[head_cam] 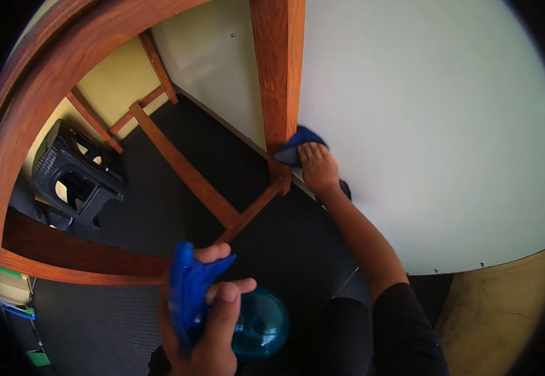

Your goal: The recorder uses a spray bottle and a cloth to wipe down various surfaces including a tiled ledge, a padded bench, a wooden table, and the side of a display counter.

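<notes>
A spray bottle with a blue trigger head [190, 291] and a translucent teal body [264, 324] is in my left hand [216, 319], low in the view, its fingers wrapped around the neck. Farther off, my right hand [318, 167] presses a folded blue and grey cloth [303, 141] against the lower part of an upright wooden leg [279, 84]. That leg is part of a reddish-brown wooden table frame and stands beside a large white panel [418, 131]. The cloth's underside is hidden.
A black plastic stool [77, 174] stands at the left, beyond the frame's curved-looking edge [42, 98]. A wooden crossbar [183, 164] runs low over the dark floor [150, 197] and meets a shorter rail [258, 204]. Green-edged items [11, 286] lie at the lower left.
</notes>
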`<state>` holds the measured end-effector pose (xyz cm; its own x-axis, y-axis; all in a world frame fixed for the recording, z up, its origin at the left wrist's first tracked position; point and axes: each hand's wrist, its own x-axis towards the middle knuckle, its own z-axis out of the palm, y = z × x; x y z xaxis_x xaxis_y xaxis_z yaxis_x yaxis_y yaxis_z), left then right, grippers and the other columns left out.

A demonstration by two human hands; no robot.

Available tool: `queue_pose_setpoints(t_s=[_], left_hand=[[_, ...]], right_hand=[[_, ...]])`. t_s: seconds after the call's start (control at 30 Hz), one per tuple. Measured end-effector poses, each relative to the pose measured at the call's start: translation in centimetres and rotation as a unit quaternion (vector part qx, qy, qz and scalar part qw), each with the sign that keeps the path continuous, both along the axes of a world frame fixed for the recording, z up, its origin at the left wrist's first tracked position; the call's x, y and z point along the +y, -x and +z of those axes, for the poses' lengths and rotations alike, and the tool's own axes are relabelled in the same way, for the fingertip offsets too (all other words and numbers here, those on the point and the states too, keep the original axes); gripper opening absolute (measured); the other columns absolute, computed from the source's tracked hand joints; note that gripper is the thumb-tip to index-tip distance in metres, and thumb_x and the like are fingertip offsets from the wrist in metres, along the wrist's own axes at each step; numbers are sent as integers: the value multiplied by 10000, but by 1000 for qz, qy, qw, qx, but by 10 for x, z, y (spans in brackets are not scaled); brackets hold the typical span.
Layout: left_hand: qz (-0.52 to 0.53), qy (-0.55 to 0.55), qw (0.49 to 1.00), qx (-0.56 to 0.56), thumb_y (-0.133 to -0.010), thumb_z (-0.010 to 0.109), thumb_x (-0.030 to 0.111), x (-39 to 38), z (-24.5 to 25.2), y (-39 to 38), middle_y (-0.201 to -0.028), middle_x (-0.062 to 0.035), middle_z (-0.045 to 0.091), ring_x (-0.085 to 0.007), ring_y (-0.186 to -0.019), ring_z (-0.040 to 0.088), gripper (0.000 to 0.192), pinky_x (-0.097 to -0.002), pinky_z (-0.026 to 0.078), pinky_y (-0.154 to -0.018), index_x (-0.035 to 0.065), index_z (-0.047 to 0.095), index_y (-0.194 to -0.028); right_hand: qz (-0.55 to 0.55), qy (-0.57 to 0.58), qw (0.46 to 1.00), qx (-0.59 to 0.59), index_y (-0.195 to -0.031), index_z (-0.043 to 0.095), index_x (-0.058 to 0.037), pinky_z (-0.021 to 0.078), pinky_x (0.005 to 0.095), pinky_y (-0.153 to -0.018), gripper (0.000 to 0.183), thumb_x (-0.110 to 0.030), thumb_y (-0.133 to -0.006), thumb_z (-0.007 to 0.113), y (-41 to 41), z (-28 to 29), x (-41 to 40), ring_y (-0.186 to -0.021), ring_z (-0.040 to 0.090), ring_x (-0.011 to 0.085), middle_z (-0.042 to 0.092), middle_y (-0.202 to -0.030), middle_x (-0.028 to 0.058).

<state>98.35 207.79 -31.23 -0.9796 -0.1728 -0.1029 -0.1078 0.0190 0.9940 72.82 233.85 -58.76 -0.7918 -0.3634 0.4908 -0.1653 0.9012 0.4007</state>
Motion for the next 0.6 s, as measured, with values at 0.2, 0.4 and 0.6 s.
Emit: queue_pose_setpoints(t_s=[0.2, 0.4, 0.6], left_hand=[[-17, -4, 1000, 25, -984, 668, 252, -5, -8, -7, -1334, -215, 602, -248, -977, 739, 516, -383, 588, -892, -10, 486, -1389], [-103, 3, 992, 71, -996, 662, 191, -6, -21, 4, -1302, -187, 619, -226, -988, 738, 453, -351, 599, -846, -10, 507, -1371], [-167, 22, 977, 131, -983, 696, 154, 32, -41, 4, -1218, -119, 640, -160, -1010, 672, 372, -314, 537, -854, 23, 580, -1311]], right_hand=[[-26, -14, 975, -220, -1404, 585, -51, 256, 375, -1223, 502, -268, -963, 485, -51, -112, 26, -1421, 465, 204, 590, -1458, 86], [-37, -27, 968, -249, -1182, 701, -52, 274, 425, -1213, 377, -238, -916, 509, -140, -110, 78, -1353, 519, 258, 662, -1316, 126], [-83, 282, 914, -281, -1106, 716, -19, 387, 489, -1127, 366, -146, -785, 592, -198, -52, 34, -1109, 635, 365, 702, -1061, 198]])
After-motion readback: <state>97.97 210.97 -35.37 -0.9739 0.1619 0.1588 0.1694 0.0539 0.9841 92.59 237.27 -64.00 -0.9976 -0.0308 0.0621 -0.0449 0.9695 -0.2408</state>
